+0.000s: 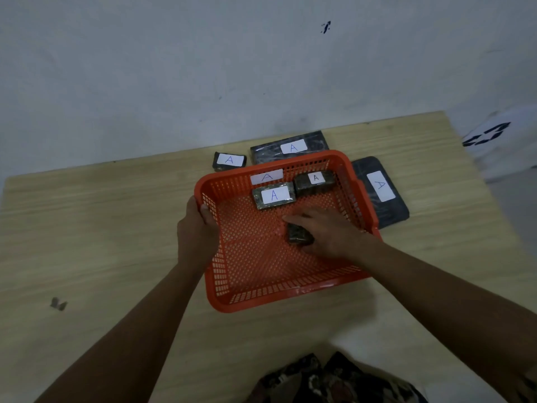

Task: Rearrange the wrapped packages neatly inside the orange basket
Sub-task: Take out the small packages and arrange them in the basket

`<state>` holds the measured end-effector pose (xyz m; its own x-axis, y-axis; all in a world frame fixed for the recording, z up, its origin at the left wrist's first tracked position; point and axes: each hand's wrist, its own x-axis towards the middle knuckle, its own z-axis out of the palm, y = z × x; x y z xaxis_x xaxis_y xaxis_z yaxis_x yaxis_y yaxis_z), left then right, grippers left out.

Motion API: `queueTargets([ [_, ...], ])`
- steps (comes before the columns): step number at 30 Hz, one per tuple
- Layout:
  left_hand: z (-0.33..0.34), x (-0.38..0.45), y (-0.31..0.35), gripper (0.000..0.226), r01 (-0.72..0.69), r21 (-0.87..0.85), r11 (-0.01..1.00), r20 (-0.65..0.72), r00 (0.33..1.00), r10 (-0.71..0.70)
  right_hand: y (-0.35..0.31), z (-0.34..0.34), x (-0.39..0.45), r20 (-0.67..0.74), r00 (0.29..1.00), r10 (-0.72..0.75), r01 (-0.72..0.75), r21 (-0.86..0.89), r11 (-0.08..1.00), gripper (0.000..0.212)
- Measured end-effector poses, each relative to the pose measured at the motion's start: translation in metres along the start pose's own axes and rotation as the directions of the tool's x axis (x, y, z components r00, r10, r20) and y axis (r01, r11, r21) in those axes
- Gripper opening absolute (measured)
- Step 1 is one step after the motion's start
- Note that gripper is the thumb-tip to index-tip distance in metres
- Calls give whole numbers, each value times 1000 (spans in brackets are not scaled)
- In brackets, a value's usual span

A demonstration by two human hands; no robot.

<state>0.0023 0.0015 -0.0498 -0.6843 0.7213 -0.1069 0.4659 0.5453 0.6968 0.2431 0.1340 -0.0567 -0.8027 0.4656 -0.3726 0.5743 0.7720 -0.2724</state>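
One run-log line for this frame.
left hand: grips basket rim | right hand: on small package | two packages rear

letter "a" labels on wrapped packages (pixel 273 196)

A single view is given, taken from a head-worn wide-angle camera aimed forward and down. The wooden table (pixel 101 228) is seen from above at close range, its far edge toward 12 o'clock against a pale wall (pixel 203 68). The orange basket (pixel 220 298) is framed just right of centre. Both forearms enter from 6 o'clock. Straight lines are bowed near the edges.
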Motion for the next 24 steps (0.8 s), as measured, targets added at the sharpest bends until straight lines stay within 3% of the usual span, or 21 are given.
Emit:
queueTargets([
  [2, 0, 1, 0, 35, 10, 5, 1000, 2, 1000, -10, -2, 3, 1, -26, 1000, 16, -17, -42, 999, 81],
  [5, 1, 0, -1, 35, 0, 11, 1000, -2, 1000, 0, -3, 2, 0, -80, 996, 34, -32, 29, 999, 77],
  [7, 1, 1, -1, 35, -8, 18, 1000, -9, 1000, 9, -3, -1, -4, -145, 987, 76, -45, 204, 978, 82],
  [10, 0, 1, -3, 35, -17, 24, 1000, -15, 1000, 17, -7, -8, -11, -294, 945, 141, 28, 503, 864, 81],
  [13, 0, 1, -3, 36, -15, 25, 1000, -16, 1000, 16, -11, -12, -14, -416, 894, 168, 122, 587, 801, 70],
  [18, 0, 1, -2, 35, -5, 16, 1000, -22, 1000, 5, -10, -8, -16, -337, 920, 202, 77, 659, 748, 71],
  [21, 1, 1, -3, 36, 1, 10, 1000, -19, 1000, -1, -3, 0, -20, -325, 923, 208, 38, 612, 790, 47],
  [24, 1, 2, -3, 36, 1, 7, 1000, -24, 1000, -1, 6, 6, -26, -293, 925, 242, -34, 570, 821, 42],
])
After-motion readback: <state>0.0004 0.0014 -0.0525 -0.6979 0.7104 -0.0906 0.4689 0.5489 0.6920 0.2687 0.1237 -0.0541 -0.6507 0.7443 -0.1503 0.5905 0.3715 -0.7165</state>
